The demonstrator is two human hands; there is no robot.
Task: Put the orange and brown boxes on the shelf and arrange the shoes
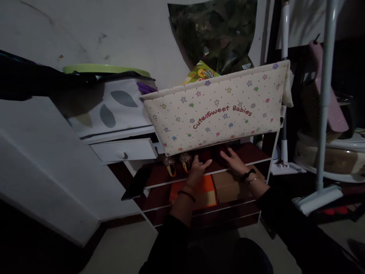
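Observation:
Both hands reach onto the dark red top shelf [155, 176] of a small rack. My left hand [198, 167] has its thumb stretched to the right, with a dark red rounded thing [205, 155] just beyond it, too dim to name. To the left of that hand stands a pair of glittery shoes [185, 159]. My right hand [234, 163] has thumb and forefinger apart, near another dark red shape [221, 154] in shadow. Neither hand visibly grips anything, though some fingertips are lost in the dark. Right above hangs the cream star-printed fabric bin [216, 114].
An orange box [175, 192] and a brown cardboard box [229, 186] lie on the shelf below. At left, a white drawer [124, 151] juts out near a black flat object [137, 184]. Mop poles [325, 95] and a pink brush [332, 99] stand at right.

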